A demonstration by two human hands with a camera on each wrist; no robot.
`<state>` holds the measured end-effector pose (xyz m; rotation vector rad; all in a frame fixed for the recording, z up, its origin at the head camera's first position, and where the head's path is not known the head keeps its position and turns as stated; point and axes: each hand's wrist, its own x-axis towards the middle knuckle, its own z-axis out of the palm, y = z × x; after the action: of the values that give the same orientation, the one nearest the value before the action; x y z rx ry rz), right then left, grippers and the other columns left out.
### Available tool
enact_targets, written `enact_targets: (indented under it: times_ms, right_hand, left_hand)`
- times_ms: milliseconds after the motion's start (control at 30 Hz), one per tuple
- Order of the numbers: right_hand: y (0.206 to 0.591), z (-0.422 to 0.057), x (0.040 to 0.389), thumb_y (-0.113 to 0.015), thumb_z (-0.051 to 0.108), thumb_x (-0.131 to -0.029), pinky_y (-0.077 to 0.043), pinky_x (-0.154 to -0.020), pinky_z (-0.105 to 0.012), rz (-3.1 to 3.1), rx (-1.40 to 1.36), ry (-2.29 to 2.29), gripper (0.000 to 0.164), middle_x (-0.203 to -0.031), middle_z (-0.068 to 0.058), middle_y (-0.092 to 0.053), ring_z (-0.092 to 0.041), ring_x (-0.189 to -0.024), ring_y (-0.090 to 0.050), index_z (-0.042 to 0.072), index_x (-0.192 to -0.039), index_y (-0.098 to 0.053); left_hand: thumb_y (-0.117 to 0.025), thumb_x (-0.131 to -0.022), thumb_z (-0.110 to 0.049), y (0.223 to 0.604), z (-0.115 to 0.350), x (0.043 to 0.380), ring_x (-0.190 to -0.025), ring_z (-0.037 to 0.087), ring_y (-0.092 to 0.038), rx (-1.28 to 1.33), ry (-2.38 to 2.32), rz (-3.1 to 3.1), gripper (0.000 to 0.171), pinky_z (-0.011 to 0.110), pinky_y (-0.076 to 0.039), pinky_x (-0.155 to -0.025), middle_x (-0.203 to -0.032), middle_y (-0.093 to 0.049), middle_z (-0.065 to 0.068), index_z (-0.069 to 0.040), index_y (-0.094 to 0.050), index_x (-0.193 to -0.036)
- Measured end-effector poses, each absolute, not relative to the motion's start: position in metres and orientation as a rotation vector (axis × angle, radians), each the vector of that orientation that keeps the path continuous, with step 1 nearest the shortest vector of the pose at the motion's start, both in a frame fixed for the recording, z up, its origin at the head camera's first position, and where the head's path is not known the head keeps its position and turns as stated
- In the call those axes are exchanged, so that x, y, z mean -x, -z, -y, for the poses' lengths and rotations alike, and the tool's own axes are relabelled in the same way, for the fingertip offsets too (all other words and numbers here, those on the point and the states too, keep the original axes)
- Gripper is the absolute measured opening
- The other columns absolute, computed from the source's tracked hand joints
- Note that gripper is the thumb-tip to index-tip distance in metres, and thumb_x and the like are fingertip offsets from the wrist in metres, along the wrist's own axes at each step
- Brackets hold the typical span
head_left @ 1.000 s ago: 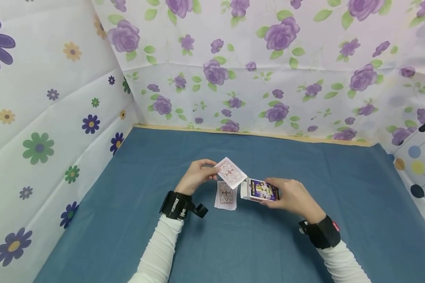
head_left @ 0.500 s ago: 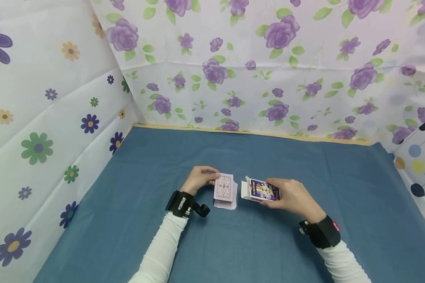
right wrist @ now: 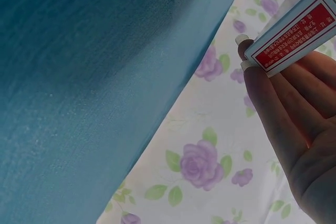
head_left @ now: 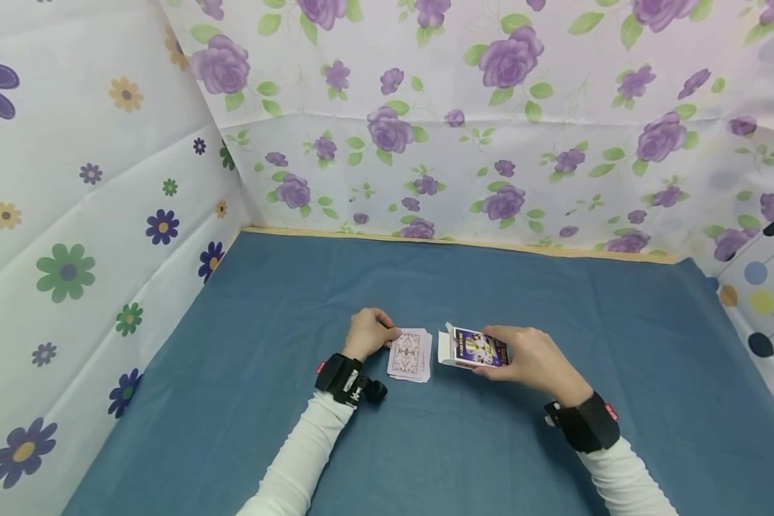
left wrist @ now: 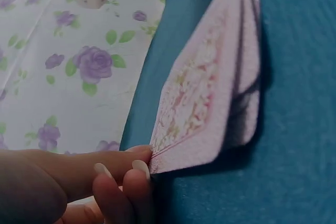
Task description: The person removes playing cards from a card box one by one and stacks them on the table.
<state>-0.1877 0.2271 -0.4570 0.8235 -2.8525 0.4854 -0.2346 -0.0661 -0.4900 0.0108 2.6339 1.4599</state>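
Observation:
My left hand (head_left: 368, 334) pinches the near-left corner of a playing card (left wrist: 191, 111) between thumb and fingers. The card lies back side up, with a red ornate pattern, close over a small pile of playing cards (left wrist: 251, 56) on the blue cloth. In the left wrist view its held corner is tilted up off the pile. To the right, my right hand (head_left: 534, 360) grips a purple and white card box (head_left: 480, 347) by its far end, fingers on one side and thumb on the other. The box's end flap stands open towards the pile.
A blue cloth (head_left: 464, 444) covers the table, edged at the back by a yellowish strip (head_left: 361, 237). Behind it hangs a white sheet with purple roses (head_left: 390, 130); a flower-patterned sheet (head_left: 66, 272) covers the left side.
My left hand has brought the card down and left from the box's open end onto the pile, turning it in line with the other cards. The right hand and box have stayed in place.

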Motion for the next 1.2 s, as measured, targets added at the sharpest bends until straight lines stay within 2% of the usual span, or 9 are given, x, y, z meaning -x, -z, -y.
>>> enact_targets:
  times_ms: [167, 333, 433, 567, 667, 800, 900, 1033, 1200]
  right_hand:
    - [0.456, -0.226, 0.188, -0.081, 0.046, -0.074, -0.048, -0.068, -0.031, 2.852, -0.834, -0.481, 0.061, -0.107, -0.008, -0.072, -0.011, -0.081, -0.063, 0.008, -0.120, -0.067]
    - [0.456, -0.226, 0.188, -0.081, 0.047, -0.074, -0.047, -0.066, -0.028, 2.852, -0.845, -0.477, 0.062, -0.108, -0.008, -0.072, -0.010, -0.081, -0.063, 0.009, -0.120, -0.067]
    - [0.456, -0.225, 0.189, -0.081, 0.048, -0.073, -0.046, -0.066, -0.028, 2.856, -0.844, -0.474, 0.062, -0.108, -0.008, -0.072, -0.010, -0.080, -0.063, 0.009, -0.120, -0.067]
    - [0.455, -0.225, 0.190, -0.081, 0.048, -0.073, -0.046, -0.065, -0.026, 2.852, -0.849, -0.470, 0.063, -0.108, -0.007, -0.072, -0.009, -0.080, -0.063, 0.009, -0.121, -0.067]
    - [0.454, -0.224, 0.190, -0.081, 0.048, -0.073, -0.047, -0.065, -0.026, 2.841, -0.856, -0.462, 0.063, -0.107, -0.007, -0.072, -0.009, -0.079, -0.063, 0.009, -0.120, -0.067]
    - [0.453, -0.221, 0.188, -0.081, 0.048, -0.073, -0.049, -0.066, -0.028, 2.814, -0.883, -0.434, 0.063, -0.108, -0.007, -0.072, -0.012, -0.082, -0.066, 0.009, -0.120, -0.067]
    - [0.452, -0.218, 0.187, -0.081, 0.049, -0.072, -0.051, -0.068, -0.030, 2.797, -0.905, -0.422, 0.063, -0.108, -0.007, -0.072, -0.014, -0.085, -0.067, 0.009, -0.120, -0.067]
    - [0.452, -0.215, 0.184, -0.082, 0.048, -0.072, -0.051, -0.068, -0.030, 2.786, -0.912, -0.420, 0.062, -0.107, -0.006, -0.072, -0.013, -0.085, -0.067, 0.010, -0.119, -0.068]
    - [0.450, -0.212, 0.183, -0.082, 0.049, -0.071, -0.051, -0.067, -0.029, 2.755, -0.914, -0.404, 0.062, -0.105, -0.005, -0.072, -0.012, -0.083, -0.067, 0.010, -0.117, -0.068]
  left_hand:
    - [-0.073, -0.083, -0.003, 0.488, 0.062, 0.231, -0.059, 0.019, -0.063, -0.057, -1.436, -2.721, 0.011, 0.024, -0.045, -0.053, -0.074, -0.067, 0.016, 0.001, -0.063, -0.083]
    - [-0.071, -0.086, -0.006, 0.483, 0.060, 0.227, -0.056, 0.015, -0.056, -0.156, -1.378, -2.835, 0.010, 0.025, -0.042, -0.053, -0.071, -0.064, 0.013, 0.001, -0.064, -0.083]
    - [-0.069, -0.090, -0.013, 0.474, 0.059, 0.228, -0.056, 0.010, -0.051, -0.329, -1.401, -2.781, 0.009, 0.023, -0.039, -0.054, -0.071, -0.064, 0.011, -0.003, -0.068, -0.089]
    - [-0.066, -0.092, -0.018, 0.457, 0.053, 0.225, -0.059, 0.010, -0.047, -0.648, -1.462, -2.530, 0.013, 0.022, -0.037, -0.057, -0.078, -0.066, 0.013, -0.010, -0.073, -0.099]
    - [-0.066, -0.093, -0.020, 0.449, 0.045, 0.218, -0.057, 0.010, -0.042, -0.743, -1.412, -2.427, 0.015, 0.021, -0.033, -0.058, -0.079, -0.066, 0.013, -0.010, -0.075, -0.101]
    - [-0.067, -0.092, -0.022, 0.448, 0.035, 0.210, -0.051, 0.007, -0.036, -0.687, -1.326, -2.439, 0.015, 0.020, -0.029, -0.054, -0.063, -0.056, 0.004, -0.009, -0.076, -0.093]
    - [-0.067, -0.092, -0.021, 0.451, 0.030, 0.206, -0.048, 0.007, -0.036, -0.650, -1.311, -2.435, 0.016, 0.020, -0.029, -0.051, -0.056, -0.046, -0.002, -0.008, -0.074, -0.086]
    - [-0.067, -0.091, -0.017, 0.453, 0.027, 0.203, -0.048, 0.007, -0.039, -0.604, -1.321, -2.400, 0.015, 0.020, -0.032, -0.049, -0.055, -0.046, -0.004, -0.006, -0.072, -0.082]
    - [-0.068, -0.090, -0.016, 0.451, 0.026, 0.202, -0.048, 0.007, -0.037, -0.575, -1.342, -2.356, 0.018, 0.020, -0.029, -0.048, -0.054, -0.043, -0.004, -0.003, -0.070, -0.077]
